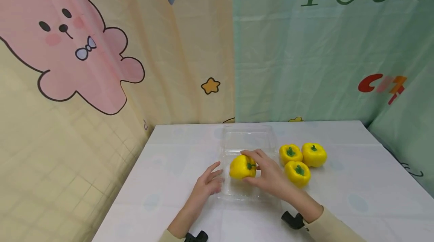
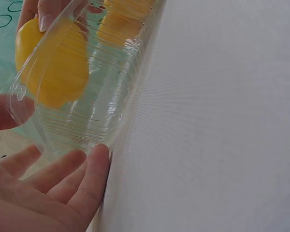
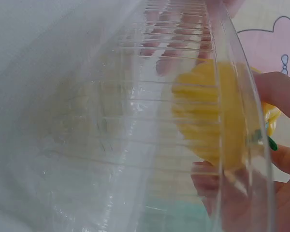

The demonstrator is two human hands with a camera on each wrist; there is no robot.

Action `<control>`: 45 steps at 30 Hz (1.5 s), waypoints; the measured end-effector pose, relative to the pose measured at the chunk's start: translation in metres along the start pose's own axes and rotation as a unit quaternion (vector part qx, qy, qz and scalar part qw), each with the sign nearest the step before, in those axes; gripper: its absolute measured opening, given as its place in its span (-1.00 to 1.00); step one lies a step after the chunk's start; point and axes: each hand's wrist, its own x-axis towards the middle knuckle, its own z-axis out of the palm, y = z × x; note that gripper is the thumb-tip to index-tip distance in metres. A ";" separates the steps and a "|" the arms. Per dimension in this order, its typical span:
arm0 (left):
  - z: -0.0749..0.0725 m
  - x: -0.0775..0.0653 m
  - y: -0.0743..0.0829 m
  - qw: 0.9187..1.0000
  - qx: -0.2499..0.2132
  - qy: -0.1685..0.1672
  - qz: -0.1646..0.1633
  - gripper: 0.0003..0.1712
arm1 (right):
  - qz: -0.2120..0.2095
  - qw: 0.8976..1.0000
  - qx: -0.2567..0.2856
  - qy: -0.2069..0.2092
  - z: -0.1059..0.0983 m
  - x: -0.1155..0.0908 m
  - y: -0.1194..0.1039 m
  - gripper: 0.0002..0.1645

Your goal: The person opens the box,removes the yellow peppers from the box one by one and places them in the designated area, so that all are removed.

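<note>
A yellow bell pepper (image 1: 241,167) with a green stem is gripped by my right hand (image 1: 271,174), thumb on the near side and fingers over the far side. It is held in the base of a clear plastic clamshell box (image 1: 234,193), whose lid (image 1: 249,138) lies folded back. Through the box wall, the right wrist view shows the same pepper (image 3: 203,116). My left hand (image 1: 207,183) is at the box's left side. In the left wrist view its fingertips (image 2: 100,152) touch the clear wall, with the fingers extended.
Three more yellow bell peppers stand grouped right of the box: one at the back left (image 1: 286,155), another at the back right (image 1: 317,157), the third in front (image 1: 293,178). A white cloth covers the table (image 1: 162,170). Printed curtains (image 1: 190,46) hang behind.
</note>
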 end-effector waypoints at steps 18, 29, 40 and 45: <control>0.000 -0.002 0.005 1.000 0.009 -0.005 0.007 -0.29 | -0.056 0.998 0.008 0.023 -0.012 0.004 -0.006 -0.08; -0.001 0.002 0.000 1.000 0.008 -0.002 0.001 -0.31 | -0.060 0.997 -0.004 0.042 -0.023 0.003 -0.011 -0.07; -0.001 -0.003 0.000 1.000 0.005 0.003 0.007 -0.30 | -0.056 0.997 -0.004 0.050 -0.030 0.000 -0.017 -0.06; 0.000 -0.002 0.001 1.000 0.005 0.001 0.010 -0.31 | -0.060 0.997 -0.006 0.058 -0.034 0.000 -0.017 -0.07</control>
